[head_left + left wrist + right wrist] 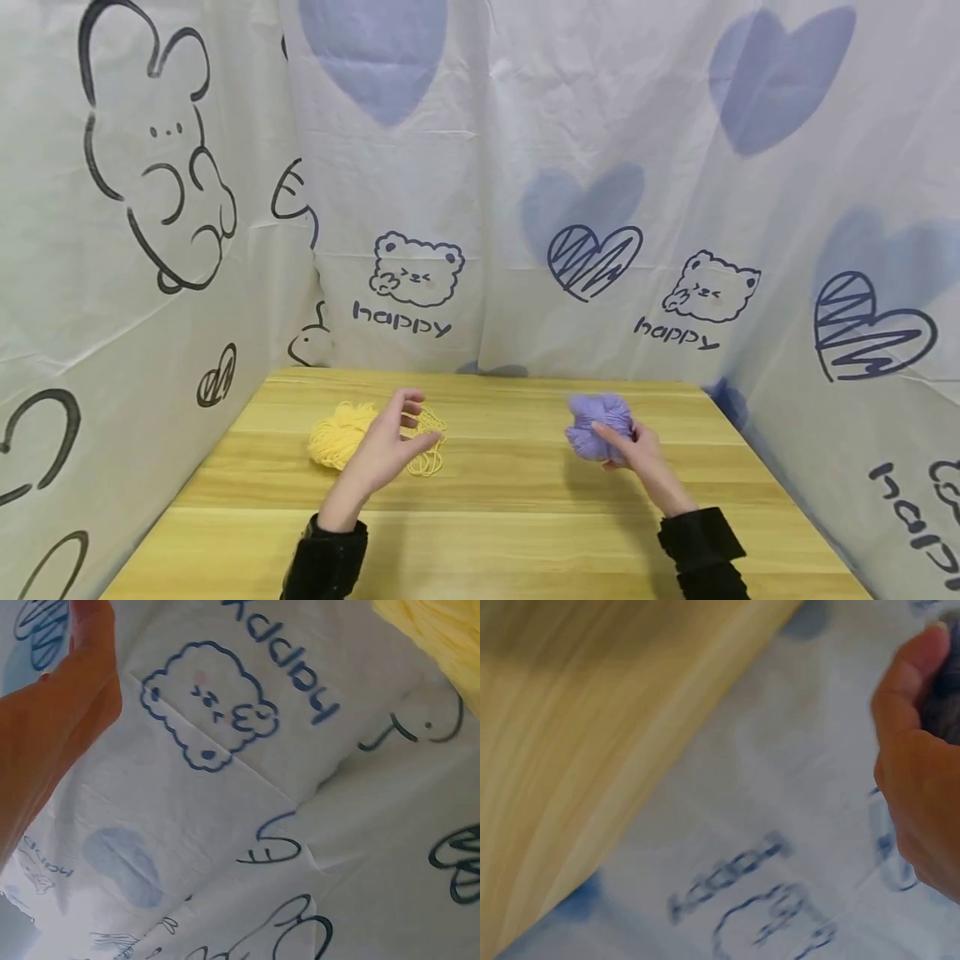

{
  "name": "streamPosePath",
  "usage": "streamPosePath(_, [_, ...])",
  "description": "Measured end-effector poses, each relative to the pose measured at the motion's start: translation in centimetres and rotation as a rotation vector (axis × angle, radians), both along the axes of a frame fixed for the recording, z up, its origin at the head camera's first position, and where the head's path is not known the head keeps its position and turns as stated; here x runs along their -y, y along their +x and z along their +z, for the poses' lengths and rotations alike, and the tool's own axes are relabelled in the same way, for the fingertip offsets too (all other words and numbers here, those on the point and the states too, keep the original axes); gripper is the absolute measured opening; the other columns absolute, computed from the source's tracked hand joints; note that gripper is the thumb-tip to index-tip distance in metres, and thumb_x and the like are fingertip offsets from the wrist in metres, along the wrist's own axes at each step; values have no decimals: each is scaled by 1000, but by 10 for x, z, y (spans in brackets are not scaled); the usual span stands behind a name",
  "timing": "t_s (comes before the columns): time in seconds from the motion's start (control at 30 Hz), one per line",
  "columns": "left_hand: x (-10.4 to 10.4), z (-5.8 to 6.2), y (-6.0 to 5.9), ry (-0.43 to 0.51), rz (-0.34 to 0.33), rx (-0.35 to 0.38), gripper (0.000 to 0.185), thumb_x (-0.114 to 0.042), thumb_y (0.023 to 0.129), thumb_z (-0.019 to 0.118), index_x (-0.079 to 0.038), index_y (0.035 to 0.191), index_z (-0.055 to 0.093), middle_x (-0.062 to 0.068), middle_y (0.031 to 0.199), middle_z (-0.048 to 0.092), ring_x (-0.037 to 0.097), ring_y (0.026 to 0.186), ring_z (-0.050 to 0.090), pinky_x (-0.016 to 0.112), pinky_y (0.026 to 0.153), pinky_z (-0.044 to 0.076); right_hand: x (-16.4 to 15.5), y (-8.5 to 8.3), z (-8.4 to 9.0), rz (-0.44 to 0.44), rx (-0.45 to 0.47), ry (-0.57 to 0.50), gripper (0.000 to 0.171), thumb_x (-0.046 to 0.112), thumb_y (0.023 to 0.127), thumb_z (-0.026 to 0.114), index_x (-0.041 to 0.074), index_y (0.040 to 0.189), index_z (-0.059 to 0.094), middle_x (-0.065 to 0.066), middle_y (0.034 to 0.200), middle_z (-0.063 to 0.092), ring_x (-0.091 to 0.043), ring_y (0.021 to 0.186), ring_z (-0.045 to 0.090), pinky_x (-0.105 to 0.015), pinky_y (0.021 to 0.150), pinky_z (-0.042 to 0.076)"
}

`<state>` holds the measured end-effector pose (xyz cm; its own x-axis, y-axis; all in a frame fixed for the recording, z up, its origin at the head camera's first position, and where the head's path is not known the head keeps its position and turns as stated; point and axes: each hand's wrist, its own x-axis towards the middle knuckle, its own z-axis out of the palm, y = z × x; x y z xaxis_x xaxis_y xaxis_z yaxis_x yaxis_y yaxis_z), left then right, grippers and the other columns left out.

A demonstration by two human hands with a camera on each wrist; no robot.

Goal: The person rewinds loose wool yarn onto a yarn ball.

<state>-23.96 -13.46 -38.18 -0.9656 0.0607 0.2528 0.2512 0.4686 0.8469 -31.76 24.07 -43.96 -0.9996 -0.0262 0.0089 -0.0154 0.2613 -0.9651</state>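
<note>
Two bundles of yarn: one yellow yarn bundle (348, 433) at ten o'clock on the single wooden table (510, 533), one purple yarn bundle (596, 425) at two o'clock. Two hands, left hand (386, 450) and right hand (637, 450). Two black sleeves (326, 562).

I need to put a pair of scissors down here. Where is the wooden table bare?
The wooden table is bare in the middle strip between the loose yellow yarn bundle and the purple yarn ball, and along the near edge between the sleeves. The left hand crowds the yellow yarn; the right hand grips the purple ball.
</note>
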Motion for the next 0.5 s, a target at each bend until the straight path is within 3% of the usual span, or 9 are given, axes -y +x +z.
streamPosePath(0.13, [20, -1, -8, -56, 86, 78, 60, -27, 89, 67, -3, 136, 38, 21, 127, 51, 36, 115, 52, 49, 93, 48, -27, -9, -9, -58, 55, 232, 76, 47, 91, 62, -9, 135, 36, -25, 124, 52, -14, 85, 57, -37, 76, 55])
streamPosePath(0.27, [45, -8, -21, -138, 191, 149, 66, -34, 94, 59, 4, 140, 32, 32, 134, 44, 47, 124, 43, 59, 101, 41, -45, -17, -19, -64, 90, 379, 53, 47, 90, 61, -3, 97, 47, -14, 81, 49, -13, 66, 45, -29, 62, 46])
streamPosePath(0.33, [58, -17, -27, -198, 254, 190, 68, -35, 95, 55, 8, 140, 29, 36, 137, 38, 52, 126, 36, 63, 102, 37, -50, -20, -23, -64, 101, 401, 46, 45, 90, 63, 7, 78, 40, -2, 64, 36, -12, 57, 39, -27, 57, 41])
streamPosePath(0.37, [64, -21, -30, -226, 286, 220, 68, -35, 95, 54, 10, 140, 29, 39, 137, 36, 54, 126, 32, 65, 102, 35, -51, -21, -25, -68, 107, 406, 45, 44, 89, 64, 11, 74, 36, 2, 60, 30, -11, 53, 37, -27, 54, 39])
streamPosePath(0.5, [85, -40, -36, -288, 361, 381, 73, -38, 96, 49, 13, 141, 22, 46, 137, 23, 61, 127, 20, 74, 98, 29, -55, -22, -30, -56, 116, 395, 40, 40, 88, 65, 10, 74, 42, 6, 55, 31, -8, 50, 37, -25, 51, 38])
